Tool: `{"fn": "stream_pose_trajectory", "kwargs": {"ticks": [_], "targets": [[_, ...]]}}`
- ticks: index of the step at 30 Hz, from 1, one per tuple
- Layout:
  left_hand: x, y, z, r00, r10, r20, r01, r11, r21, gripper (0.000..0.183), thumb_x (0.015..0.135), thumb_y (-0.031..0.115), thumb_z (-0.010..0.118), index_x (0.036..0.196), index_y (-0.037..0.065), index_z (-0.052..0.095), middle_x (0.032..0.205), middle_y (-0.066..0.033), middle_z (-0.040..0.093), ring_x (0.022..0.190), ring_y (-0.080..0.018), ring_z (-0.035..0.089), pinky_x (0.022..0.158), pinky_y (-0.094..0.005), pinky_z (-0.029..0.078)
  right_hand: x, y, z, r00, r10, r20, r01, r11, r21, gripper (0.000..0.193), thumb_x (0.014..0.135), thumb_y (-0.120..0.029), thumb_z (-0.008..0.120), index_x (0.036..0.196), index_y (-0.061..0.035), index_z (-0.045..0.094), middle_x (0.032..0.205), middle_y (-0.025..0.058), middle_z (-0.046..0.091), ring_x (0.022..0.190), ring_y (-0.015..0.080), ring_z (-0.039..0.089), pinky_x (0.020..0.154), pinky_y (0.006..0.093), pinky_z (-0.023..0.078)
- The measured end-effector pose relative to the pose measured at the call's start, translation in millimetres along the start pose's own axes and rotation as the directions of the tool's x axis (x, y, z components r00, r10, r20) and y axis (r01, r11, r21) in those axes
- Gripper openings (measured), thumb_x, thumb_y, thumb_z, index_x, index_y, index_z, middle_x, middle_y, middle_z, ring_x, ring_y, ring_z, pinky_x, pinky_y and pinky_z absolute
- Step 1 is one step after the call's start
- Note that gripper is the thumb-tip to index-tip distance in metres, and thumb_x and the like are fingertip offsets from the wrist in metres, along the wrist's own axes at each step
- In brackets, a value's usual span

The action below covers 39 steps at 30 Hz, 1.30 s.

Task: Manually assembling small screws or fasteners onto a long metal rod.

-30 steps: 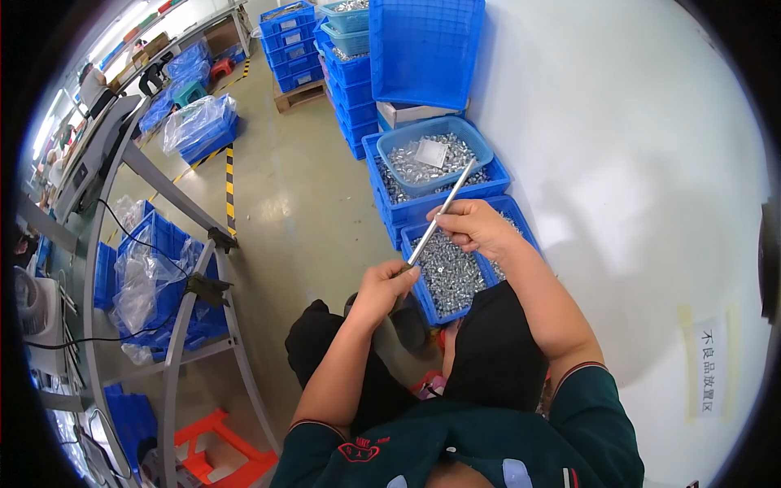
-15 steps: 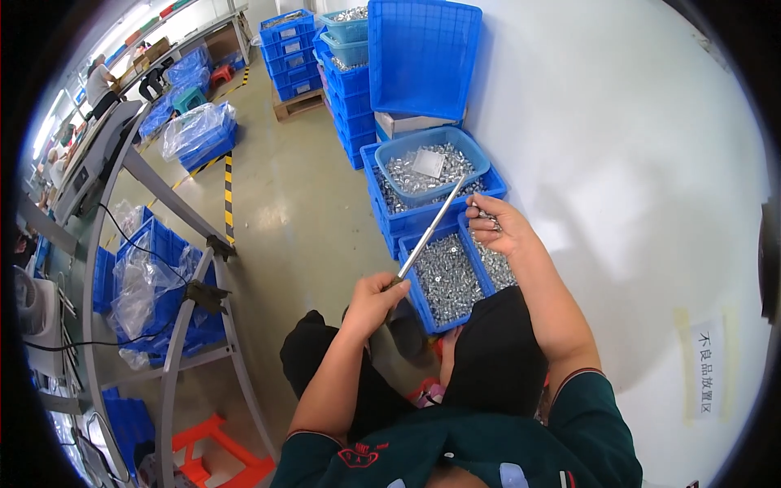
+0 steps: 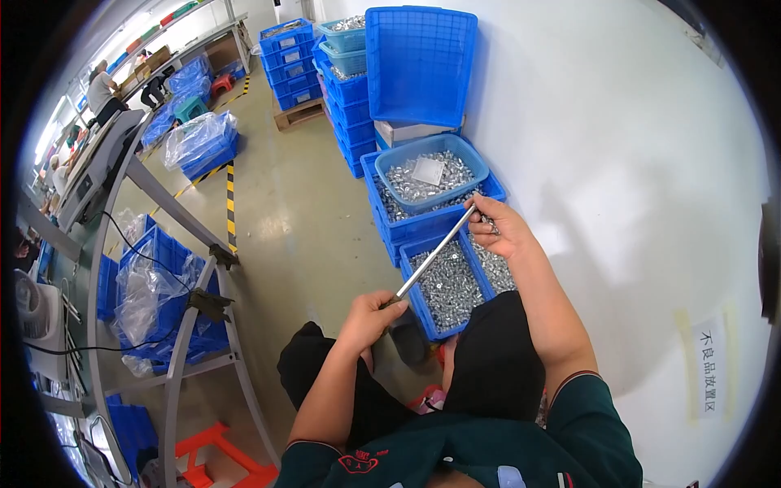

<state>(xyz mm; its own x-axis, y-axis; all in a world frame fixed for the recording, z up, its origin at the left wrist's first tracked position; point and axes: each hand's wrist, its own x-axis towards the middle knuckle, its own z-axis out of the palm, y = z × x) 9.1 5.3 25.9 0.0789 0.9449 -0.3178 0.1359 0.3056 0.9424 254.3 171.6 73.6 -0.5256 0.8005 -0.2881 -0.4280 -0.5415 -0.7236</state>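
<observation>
My left hand (image 3: 368,324) is closed round the near end of a slim silver metal rod (image 3: 437,254), which slants up and to the right. At the rod's far tip are the fingertips of my right hand (image 3: 506,232), curled around several small shiny metal parts (image 3: 489,220). Whether a part sits on the tip is too small to tell. Beneath the rod stands a blue divided bin (image 3: 429,329) full of similar small metal parts. Just beyond is a light blue basin (image 3: 390,152) with more parts and a white card (image 3: 428,170), resting in a larger blue crate (image 3: 390,236).
An upright empty blue crate (image 3: 419,69) leans behind the basin, beside stacked blue crates (image 3: 350,106). A white wall (image 3: 634,163) rises on my right. To the left stand a grey metal frame (image 3: 175,358) with black cables and an orange stool (image 3: 220,451). People work far off.
The rod's far tip has come down and right to meet my right fingertips, and my left hand has lowered slightly. My right hand stays nearly in place.
</observation>
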Motion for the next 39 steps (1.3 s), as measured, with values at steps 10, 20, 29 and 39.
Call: {"fn": "stream_pose_trajectory", "kwargs": {"ticks": [10, 20, 29, 39], "targets": [[-2.0, -2.8, -10.6, 0.999, -0.017, 0.052, 0.02, 0.998, -0.063, 0.024, 0.082, 0.022, 0.062, 0.09, -0.001, 0.062, 0.067, -0.0009, 0.054, 0.062, -0.0094, 0.048, 0.055, -0.0263, 0.04, -6.2, -5.1, 10.4, 0.999, -0.039, 0.02, 0.042, 0.984, -0.173, 0.02, 0.085, -0.021, 0.062, 0.083, -0.0017, 0.058, 0.065, 0.0001, 0.048, 0.046, 0.0026, 0.038, 0.035, 0.0146, 0.025], [0.6, -2.4, 2.7, 0.998, 0.034, -0.057, -0.032, 0.999, 0.04, 0.028, 0.081, 0.023, 0.063, 0.09, -0.003, 0.062, 0.064, 0.0004, 0.053, 0.06, -0.0081, 0.047, 0.054, -0.0262, 0.04, -4.5, 1.7, 18.0, 0.984, -0.141, -0.106, 0.103, 0.947, -0.305, 0.023, 0.085, -0.024, 0.062, 0.087, -0.0012, 0.058, 0.065, -0.0002, 0.046, 0.047, 0.0028, 0.038, 0.035, 0.0147, 0.024], [3.5, 3.6, 3.1, 0.997, -0.011, 0.071, 0.024, 0.982, -0.186, 0.019, 0.083, 0.021, 0.062, 0.078, 0.003, 0.059, 0.059, 0.0037, 0.045, 0.052, -0.0055, 0.039, 0.047, -0.0226, 0.029, -11.4, -1.9, 21.5, 0.989, -0.139, 0.042, 0.143, 0.984, -0.109, 0.022, 0.089, -0.022, 0.055, 0.094, -0.0004, 0.056, 0.068, 0.0003, 0.046, 0.048, 0.003, 0.036, 0.036, 0.0147, 0.025], [7.3, -4.2, 19.1, 1.0, 0.017, -0.01, -0.019, 0.978, -0.206, 0.019, 0.083, 0.022, 0.061, 0.079, 0.003, 0.061, 0.06, 0.0036, 0.047, 0.055, -0.0057, 0.041, 0.049, -0.0227, 0.031, 1.3, 6.8, 24.9, 0.952, -0.294, -0.088, 0.26, 0.924, -0.279, 0.019, 0.086, -0.02, 0.059, 0.087, -0.0014, 0.056, 0.065, -0.0003, 0.046, 0.045, 0.0031, 0.037, 0.035, 0.0152, 0.025]]}}
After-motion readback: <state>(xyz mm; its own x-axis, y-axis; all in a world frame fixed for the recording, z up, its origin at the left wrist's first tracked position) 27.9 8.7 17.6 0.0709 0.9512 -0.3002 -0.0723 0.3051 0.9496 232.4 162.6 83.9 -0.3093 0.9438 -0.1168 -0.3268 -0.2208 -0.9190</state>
